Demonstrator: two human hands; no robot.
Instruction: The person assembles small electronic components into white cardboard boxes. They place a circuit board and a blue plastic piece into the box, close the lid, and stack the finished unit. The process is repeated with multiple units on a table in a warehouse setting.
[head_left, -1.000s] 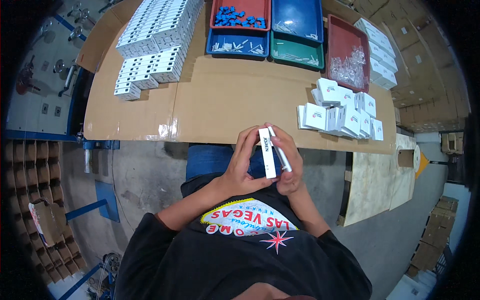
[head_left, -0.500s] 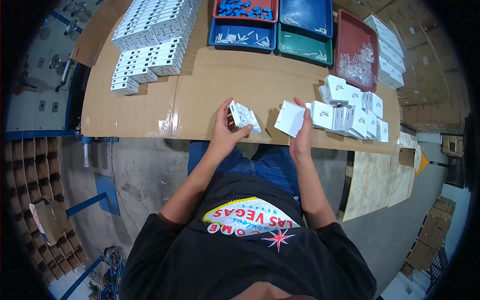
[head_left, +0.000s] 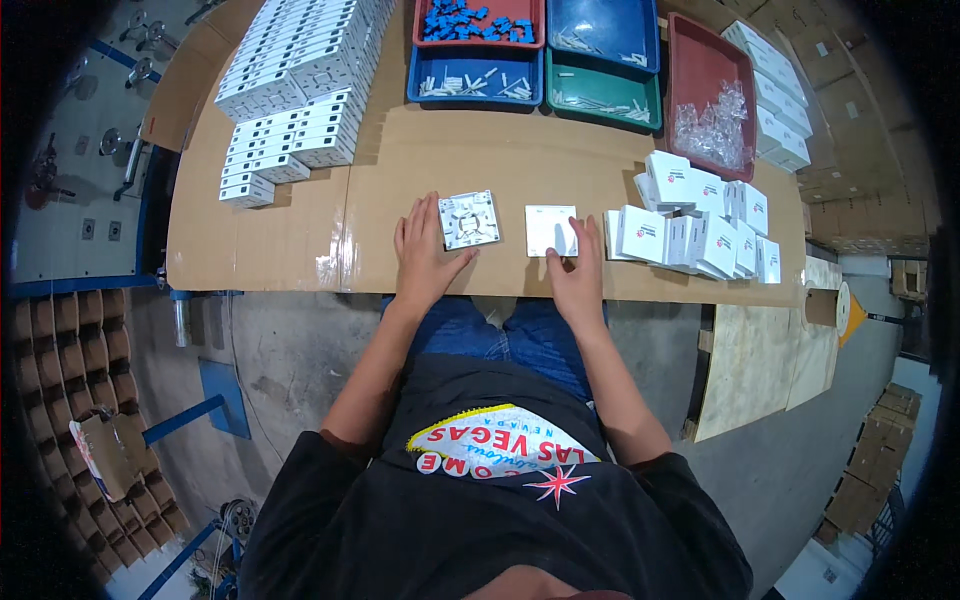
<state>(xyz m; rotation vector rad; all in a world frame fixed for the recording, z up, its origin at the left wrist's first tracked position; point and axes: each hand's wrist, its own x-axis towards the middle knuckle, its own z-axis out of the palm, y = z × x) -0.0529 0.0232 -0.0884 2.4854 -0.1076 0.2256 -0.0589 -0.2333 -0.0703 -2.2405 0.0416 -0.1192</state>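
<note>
A square white plastic tray (head_left: 469, 220) lies face up on the cardboard-covered table, its moulded inside and small fittings showing. My left hand (head_left: 425, 255) rests at the tray's left side, fingers extended and thumb spread out below its lower edge. To the right lies a plain white square cover (head_left: 550, 230), its smooth face up. My right hand (head_left: 578, 275) has that cover's lower right corner between thumb and fingers. A gap of bare cardboard separates tray and cover.
Packed white small boxes (head_left: 690, 220) cluster at the right. Stacked white trays (head_left: 300, 90) rise at the far left. Bins stand at the back: blue parts in a red bin (head_left: 478, 42), white sticks in blue (head_left: 475, 103) and green (head_left: 605, 120) ones, clear bags in another red bin (head_left: 680, 60).
The tray was tilted in my left hand and now lies flat. My right hand has moved left and lowered the cover flat onto the table. My left hand has loosened its hold.
</note>
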